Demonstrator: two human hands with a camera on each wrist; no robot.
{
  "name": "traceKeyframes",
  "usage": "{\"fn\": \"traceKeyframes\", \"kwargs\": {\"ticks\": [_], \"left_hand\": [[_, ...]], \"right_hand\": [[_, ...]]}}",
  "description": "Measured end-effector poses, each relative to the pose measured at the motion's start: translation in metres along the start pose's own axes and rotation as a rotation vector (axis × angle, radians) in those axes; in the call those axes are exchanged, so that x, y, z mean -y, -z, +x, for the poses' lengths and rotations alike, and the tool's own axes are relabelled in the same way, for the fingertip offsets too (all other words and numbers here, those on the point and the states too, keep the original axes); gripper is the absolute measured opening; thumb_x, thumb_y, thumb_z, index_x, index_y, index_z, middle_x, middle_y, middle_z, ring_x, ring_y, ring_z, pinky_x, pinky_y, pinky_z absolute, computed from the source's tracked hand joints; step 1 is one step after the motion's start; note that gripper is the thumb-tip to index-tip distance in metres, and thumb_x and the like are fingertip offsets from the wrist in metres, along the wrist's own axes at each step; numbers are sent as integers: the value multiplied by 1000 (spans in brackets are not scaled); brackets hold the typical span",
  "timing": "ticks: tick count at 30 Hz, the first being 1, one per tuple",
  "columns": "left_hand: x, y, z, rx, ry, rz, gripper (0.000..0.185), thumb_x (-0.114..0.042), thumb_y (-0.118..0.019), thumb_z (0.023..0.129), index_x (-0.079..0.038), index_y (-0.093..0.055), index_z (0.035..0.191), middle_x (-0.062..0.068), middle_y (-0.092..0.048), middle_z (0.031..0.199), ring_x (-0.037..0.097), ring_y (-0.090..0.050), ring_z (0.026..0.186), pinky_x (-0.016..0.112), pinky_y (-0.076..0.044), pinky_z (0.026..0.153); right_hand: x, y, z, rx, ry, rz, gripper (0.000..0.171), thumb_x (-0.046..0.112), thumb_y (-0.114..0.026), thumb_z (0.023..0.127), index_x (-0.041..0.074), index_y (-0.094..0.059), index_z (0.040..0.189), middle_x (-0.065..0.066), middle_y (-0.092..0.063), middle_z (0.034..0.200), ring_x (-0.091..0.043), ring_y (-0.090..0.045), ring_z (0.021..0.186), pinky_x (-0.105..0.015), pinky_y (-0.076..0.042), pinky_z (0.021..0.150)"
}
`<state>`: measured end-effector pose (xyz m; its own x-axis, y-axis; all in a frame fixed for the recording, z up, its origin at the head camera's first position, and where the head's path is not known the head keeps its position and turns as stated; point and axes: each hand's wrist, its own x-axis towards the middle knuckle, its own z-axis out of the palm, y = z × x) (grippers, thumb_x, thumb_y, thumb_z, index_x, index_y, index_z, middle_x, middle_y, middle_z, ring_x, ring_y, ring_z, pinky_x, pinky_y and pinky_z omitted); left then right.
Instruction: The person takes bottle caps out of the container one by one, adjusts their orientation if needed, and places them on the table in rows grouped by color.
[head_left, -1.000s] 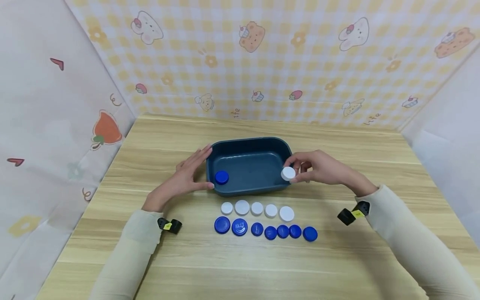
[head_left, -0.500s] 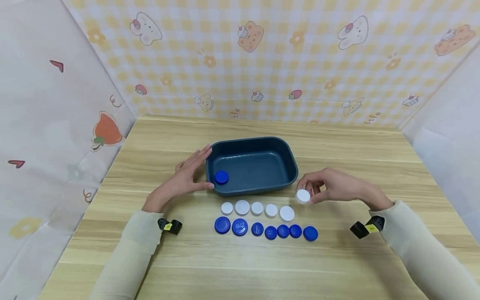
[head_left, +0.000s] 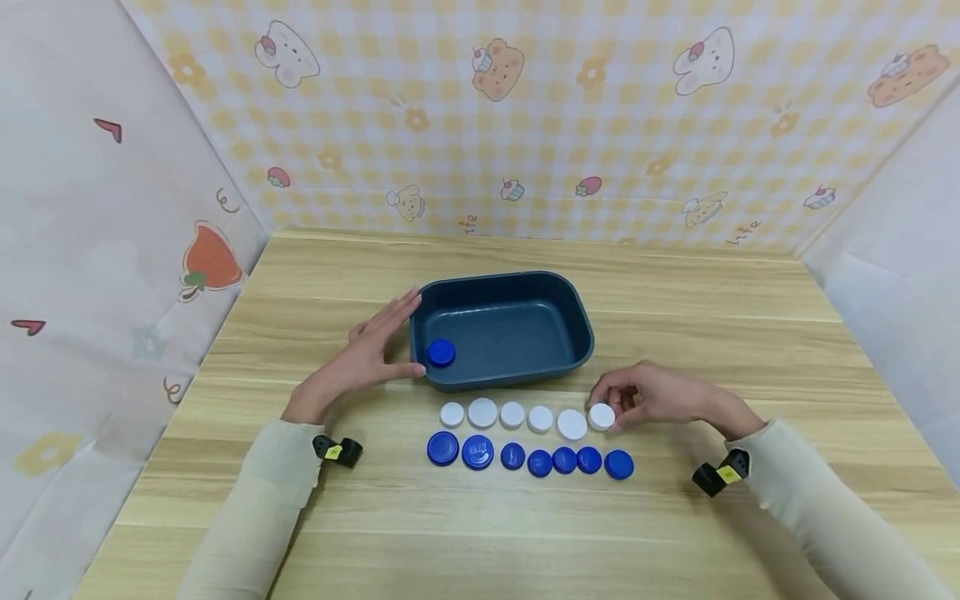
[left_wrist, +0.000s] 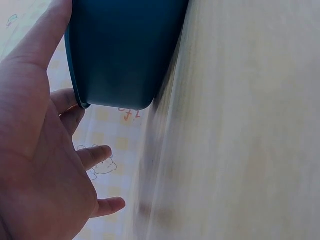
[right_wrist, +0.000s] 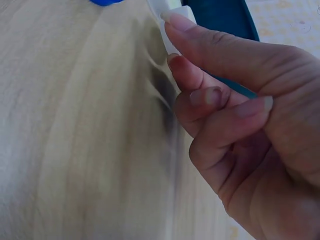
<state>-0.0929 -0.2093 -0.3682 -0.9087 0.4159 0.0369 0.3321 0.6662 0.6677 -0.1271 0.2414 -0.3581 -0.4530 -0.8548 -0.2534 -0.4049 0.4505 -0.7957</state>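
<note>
Beside the row's last white cap, the right hand point(head_left: 660, 398) pinches a white cap point(head_left: 602, 416) low at the table point(head_left: 675, 308); a clumsy release could knock its neighbour point(head_left: 572, 424) askew. The left hand point(head_left: 352, 362), fingers spread, steadies the blue tray point(head_left: 501, 329).

Showing the small word "life" twice on the checked backdrop point(head_left: 480, 125), once at point(head_left: 468, 223) and again near point(head_left: 742, 233). Bearing a pale imprint on one blue bottle cap point(head_left: 477, 452), too small for reading.
</note>
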Motion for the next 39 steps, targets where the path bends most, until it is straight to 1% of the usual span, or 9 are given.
{"fn": "traceKeyframes", "kwargs": {"ticks": [7, 17, 21, 26, 30, 35, 39], "left_hand": [[-1, 0, 0, -2, -2, 1, 99, -49, -72, 81, -26, -11, 155, -9, -2, 159, 34, -2, 144, 70, -6, 99], [-1, 0, 0, -3, -2, -7, 99, -44, -74, 81, -25, -11, 155, -9, -2, 159, 34, -2, 144, 69, -7, 99], [-2, 0, 0, -3, -4, -7, 99, -45, -73, 81, -24, -11, 155, -7, -2, 159, 34, -3, 144, 69, -7, 99], [-1, 0, 0, 0, -1, -1, 98, -47, -72, 82, -26, -10, 155, -9, -2, 159, 33, -2, 144, 68, -6, 100], [0, 1, 0, 3, 0, -4, 98, -46, -73, 82, -25, -10, 155, -10, -2, 159, 33, -2, 144, 69, -6, 99], [0, 0, 1, 5, -5, -6, 99, -47, -72, 81, -25, -10, 155, -9, -2, 159, 33, -3, 144, 69, -6, 99], [1, -1, 0, 2, -5, -8, 98, -47, -72, 82, -25, -10, 155, -10, -1, 159, 31, -5, 144, 68, -7, 99]], "right_hand": [[-6, -5, 4, 6, 22, -28, 29, 27, -76, 82, 24, -65, 109, 7, -59, 74, -7, -53, 66, -23, -45, 59], [-5, -7, 4, 14, -4, -47, 32, 24, -77, 81, 23, -64, 111, 7, -57, 74, -8, -53, 66, -23, -45, 60], [-4, -6, 4, 22, -23, -46, 33, 25, -77, 81, 23, -64, 111, 6, -58, 75, -8, -53, 66, -23, -45, 60], [0, -2, 4, 58, -31, -22, 41, 23, -78, 81, 17, -61, 117, 4, -60, 78, -8, -55, 66, -24, -47, 61], [9, 6, 4, 89, 1, -38, 46, 20, -78, 80, 12, -58, 121, 5, -60, 78, -8, -56, 68, -26, -49, 63], [29, 23, 8, 99, 37, -68, 43, 20, -79, 79, 9, -60, 117, 7, -60, 77, -10, -55, 68, -28, -48, 64], [48, 33, 19, 127, 38, -26, 45, 23, -78, 81, 12, -59, 120, 3, -60, 79, -12, -56, 66, -28, -47, 50]]}}
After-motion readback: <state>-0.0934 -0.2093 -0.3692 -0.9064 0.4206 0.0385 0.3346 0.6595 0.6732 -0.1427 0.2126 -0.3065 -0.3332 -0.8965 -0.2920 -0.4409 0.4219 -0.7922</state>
